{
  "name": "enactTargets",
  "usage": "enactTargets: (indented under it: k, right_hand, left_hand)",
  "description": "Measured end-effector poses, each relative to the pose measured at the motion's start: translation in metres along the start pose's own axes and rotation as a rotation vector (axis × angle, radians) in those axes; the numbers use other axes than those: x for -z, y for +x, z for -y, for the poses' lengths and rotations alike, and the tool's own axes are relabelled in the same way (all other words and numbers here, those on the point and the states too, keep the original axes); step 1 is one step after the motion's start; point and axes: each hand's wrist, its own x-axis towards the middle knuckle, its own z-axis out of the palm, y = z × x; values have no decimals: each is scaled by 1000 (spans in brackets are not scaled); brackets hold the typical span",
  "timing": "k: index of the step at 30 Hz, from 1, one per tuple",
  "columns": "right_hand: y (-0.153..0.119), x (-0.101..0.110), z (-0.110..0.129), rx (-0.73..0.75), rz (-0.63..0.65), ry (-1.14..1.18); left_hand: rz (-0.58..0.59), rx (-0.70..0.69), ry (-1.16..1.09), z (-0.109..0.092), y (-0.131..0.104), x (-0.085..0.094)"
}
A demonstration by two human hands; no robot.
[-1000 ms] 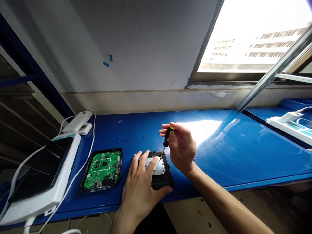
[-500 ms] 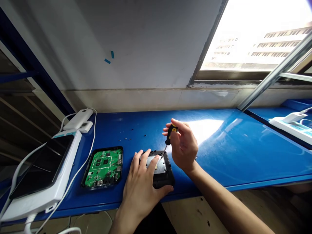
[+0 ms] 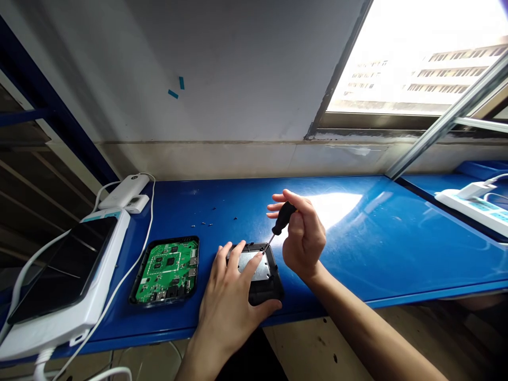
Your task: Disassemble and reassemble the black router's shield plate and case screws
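A black plastic cover with a silver metal plate (image 3: pixel 261 271) set in it lies on the blue table. My left hand (image 3: pixel 230 291) holds the cover down, fingertips over its far left part and the plate, thumb along its near edge. In my right hand (image 3: pixel 304 233) is a screwdriver (image 3: pixel 283 218) with a black handle, tilted. Its tip meets the plate's far right corner, close to my left index fingertip; any screw there is too small to make out. Left of my hands lies a green circuit board (image 3: pixel 169 270) in a black case half. Several small screws (image 3: pixel 203 223) are scattered behind.
A phone (image 3: pixel 63 267) rests on a white device at the left, with white cables (image 3: pixel 148 238) trailing beside it. A white power strip (image 3: pixel 472 206) stands far right. A metal post (image 3: pixel 448 116) rises near the window.
The screwdriver handle has turned in my right hand, its yellow mark now mostly hidden. My right hand has shifted slightly right. My left hand stays on the cover.
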Motion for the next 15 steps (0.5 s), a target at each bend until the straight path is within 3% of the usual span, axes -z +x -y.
enactTargets:
  k: [7,15]
  right_hand:
    - [0,0,-5,51,-60,-102]
    - [-1,1,-1,-6,45,-27]
  left_hand:
    - [0,2,-1,-2,-1,3]
    - [19,13,-6,-3,0,2]
